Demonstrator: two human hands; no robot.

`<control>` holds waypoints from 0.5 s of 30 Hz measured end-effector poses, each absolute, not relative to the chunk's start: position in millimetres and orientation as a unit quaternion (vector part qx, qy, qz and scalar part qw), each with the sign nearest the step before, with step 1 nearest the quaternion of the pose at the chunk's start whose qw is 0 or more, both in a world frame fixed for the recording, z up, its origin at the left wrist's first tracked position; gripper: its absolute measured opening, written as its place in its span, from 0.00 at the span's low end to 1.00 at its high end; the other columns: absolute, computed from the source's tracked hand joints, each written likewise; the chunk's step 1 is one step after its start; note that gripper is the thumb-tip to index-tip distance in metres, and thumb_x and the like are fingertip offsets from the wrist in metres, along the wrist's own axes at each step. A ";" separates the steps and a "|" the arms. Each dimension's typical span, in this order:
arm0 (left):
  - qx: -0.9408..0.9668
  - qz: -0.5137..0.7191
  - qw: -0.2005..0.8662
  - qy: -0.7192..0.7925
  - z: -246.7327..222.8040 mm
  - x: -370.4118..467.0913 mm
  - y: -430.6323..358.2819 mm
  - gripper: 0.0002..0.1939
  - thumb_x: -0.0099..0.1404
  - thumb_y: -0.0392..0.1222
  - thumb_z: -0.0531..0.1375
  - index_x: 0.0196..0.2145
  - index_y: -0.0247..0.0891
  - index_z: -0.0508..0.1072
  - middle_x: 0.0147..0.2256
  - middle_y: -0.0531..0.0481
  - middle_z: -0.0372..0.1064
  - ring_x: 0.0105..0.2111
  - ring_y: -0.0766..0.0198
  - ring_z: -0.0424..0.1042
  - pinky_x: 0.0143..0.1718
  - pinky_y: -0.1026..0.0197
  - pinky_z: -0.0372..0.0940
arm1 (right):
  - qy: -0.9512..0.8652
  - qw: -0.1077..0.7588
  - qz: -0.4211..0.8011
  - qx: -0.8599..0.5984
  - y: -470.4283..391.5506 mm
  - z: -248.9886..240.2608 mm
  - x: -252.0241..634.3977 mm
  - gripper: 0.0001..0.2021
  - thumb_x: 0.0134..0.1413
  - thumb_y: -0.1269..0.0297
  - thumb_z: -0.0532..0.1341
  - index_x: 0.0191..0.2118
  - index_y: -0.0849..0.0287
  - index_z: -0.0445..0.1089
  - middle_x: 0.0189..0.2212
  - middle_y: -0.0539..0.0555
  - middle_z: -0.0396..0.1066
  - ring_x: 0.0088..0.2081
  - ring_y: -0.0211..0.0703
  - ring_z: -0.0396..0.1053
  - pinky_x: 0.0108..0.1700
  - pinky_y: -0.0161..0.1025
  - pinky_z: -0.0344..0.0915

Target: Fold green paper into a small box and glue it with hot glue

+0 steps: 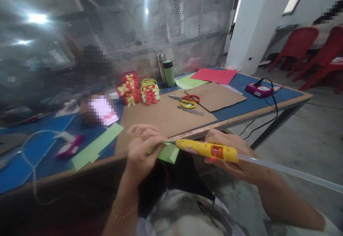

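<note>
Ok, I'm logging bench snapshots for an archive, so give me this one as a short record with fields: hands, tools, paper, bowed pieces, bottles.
Left hand: left hand holds a green paper piece
Right hand: right hand grips a yellow glue gun, nozzle at that piece; contact unclear
Tools: scissors and a grey blade on cardboard
Paper: red sheet at the back, green strip at left
Bowed pieces: red group beside green group
Bottles: steel and green, behind the bowed pieces
</note>
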State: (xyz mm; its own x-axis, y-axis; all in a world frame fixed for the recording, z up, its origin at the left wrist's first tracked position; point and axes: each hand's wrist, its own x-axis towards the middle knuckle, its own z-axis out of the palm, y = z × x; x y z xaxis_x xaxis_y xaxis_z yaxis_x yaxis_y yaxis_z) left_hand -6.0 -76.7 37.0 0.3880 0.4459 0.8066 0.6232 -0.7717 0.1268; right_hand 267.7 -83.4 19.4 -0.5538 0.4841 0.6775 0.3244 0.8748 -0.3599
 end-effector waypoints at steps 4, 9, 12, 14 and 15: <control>-0.823 -0.460 0.089 -0.321 34.5 -7.9 -77.2 0.08 0.67 0.31 0.64 0.36 0.45 0.77 0.30 0.55 0.77 0.41 0.58 0.74 0.48 0.49 0.58 | -0.870 0.421 0.106 -0.233 -84.4 19.6 268.6 0.09 0.72 0.56 0.54 0.40 0.54 0.61 0.30 0.51 0.67 0.29 0.41 0.63 0.29 0.38 0.58; -0.820 -0.469 0.087 -0.317 31.9 -9.3 -76.6 0.07 0.66 0.31 0.66 0.36 0.44 0.77 0.30 0.55 0.77 0.41 0.59 0.74 0.48 0.50 0.58 | -0.862 0.438 0.104 -0.231 -84.8 17.5 269.8 0.10 0.72 0.55 0.55 0.40 0.55 0.62 0.30 0.50 0.67 0.28 0.39 0.63 0.28 0.36 0.57; -0.816 -0.473 0.081 -0.323 32.5 -8.4 -77.1 0.07 0.65 0.31 0.65 0.35 0.44 0.78 0.30 0.55 0.77 0.40 0.59 0.74 0.48 0.51 0.59 | -0.858 0.444 0.111 -0.235 -85.0 16.6 270.6 0.10 0.72 0.55 0.55 0.39 0.54 0.63 0.30 0.50 0.67 0.29 0.40 0.64 0.29 0.36 0.58; -0.814 -0.477 0.068 -0.324 33.1 -7.4 -77.7 0.06 0.65 0.32 0.65 0.35 0.43 0.78 0.30 0.54 0.77 0.39 0.59 0.74 0.48 0.52 0.60 | -0.853 0.451 0.125 -0.232 -84.7 15.6 271.0 0.10 0.71 0.56 0.55 0.39 0.54 0.64 0.29 0.50 0.67 0.29 0.40 0.64 0.30 0.37 0.59; -0.813 -0.478 0.057 -0.327 33.3 -7.1 -78.0 0.05 0.64 0.33 0.65 0.34 0.43 0.77 0.30 0.54 0.77 0.39 0.59 0.75 0.47 0.52 0.61 | -0.849 0.456 0.134 -0.230 -84.5 15.0 271.2 0.09 0.71 0.56 0.56 0.39 0.54 0.65 0.29 0.50 0.67 0.29 0.41 0.64 0.30 0.37 0.59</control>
